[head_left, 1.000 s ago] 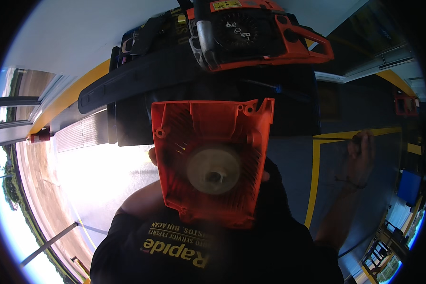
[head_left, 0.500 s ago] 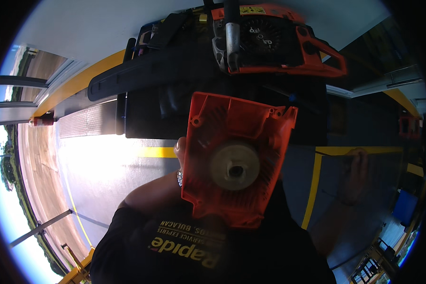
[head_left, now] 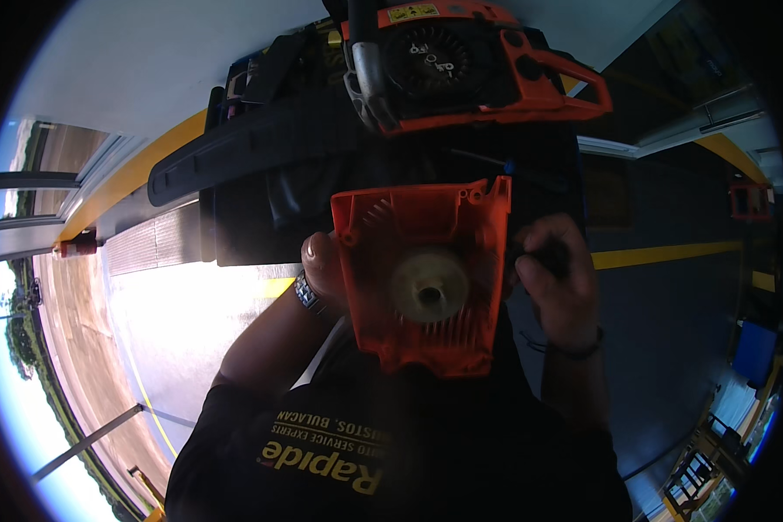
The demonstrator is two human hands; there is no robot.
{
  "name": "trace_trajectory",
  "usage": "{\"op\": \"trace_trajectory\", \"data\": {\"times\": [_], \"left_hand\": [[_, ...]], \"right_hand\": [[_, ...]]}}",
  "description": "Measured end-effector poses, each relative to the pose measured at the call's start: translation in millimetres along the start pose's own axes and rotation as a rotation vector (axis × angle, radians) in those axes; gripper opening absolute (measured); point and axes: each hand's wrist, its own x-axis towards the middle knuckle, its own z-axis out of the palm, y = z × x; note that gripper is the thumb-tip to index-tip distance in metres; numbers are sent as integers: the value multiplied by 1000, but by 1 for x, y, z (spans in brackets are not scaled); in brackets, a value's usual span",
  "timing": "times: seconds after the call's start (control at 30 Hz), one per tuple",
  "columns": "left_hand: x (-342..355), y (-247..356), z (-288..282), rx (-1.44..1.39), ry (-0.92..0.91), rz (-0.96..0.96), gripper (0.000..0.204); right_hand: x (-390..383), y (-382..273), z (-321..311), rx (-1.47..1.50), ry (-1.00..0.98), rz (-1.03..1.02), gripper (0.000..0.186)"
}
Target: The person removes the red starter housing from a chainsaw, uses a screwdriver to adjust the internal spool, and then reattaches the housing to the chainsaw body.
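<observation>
An orange starter cover (head_left: 391, 209) is held up before my body, its hollow inner side showing. A pale round pulley (head_left: 430, 285) with a central hole sits inside it. My left hand (head_left: 324, 270), with a metal watch above it, grips the cover's left edge; most of its fingers are hidden behind the cover. My right hand (head_left: 558, 283) is beside the cover's right edge, fingers curled around something dark that I cannot make out. Beyond the cover lies an orange chainsaw (head_left: 487, 117), its black finned flywheel (head_left: 431, 61) exposed.
The chainsaw's bar sits in a black scabbard (head_left: 226, 161) reaching left. A blue-tipped screwdriver (head_left: 508, 166) lies on the dark bench (head_left: 252, 244) behind the cover. Yellow lines (head_left: 670, 255) cross the grey floor. A blue box (head_left: 755, 352) stands far right.
My right hand has come in from far out on the right to the cover's right edge. The cover has shifted slightly left and tilted, still in my left hand. The whole view has shifted.
</observation>
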Motion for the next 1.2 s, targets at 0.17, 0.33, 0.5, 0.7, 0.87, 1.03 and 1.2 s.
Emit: {"op": "trace_trajectory", "data": {"times": [0.17, 0.33, 0.5, 0.7, 0.87, 1.03, 1.2], "left_hand": [[27, -19, -28, -105, -314, 179, 118], [57, -21, -36, -154, -511, 113, 114], [54, -21, -50, -156, -389, -31, 111], [24, -7, -37, -203, -246, 12, 108], [11, -14, -45, -323, -249, 72, 105], [23, -27, -47, -392, -238, 34, 103], [19, -31, -53, -338, -185, 12, 102]], "right_hand": [[8, 4, -10, 70, -50, 78, 21], [3, 2, -14, -13, 0, 67, 18], [-4, -4, -42, 108, 250, 121, 16], [-122, 14, -343, -464, 924, 141, 31], [-270, -26, -517, -1102, 1100, 432, 33], [-266, -13, -496, -2105, 780, 558, 40], [-66, -14, -180, -1644, 340, 276, 26]]}}
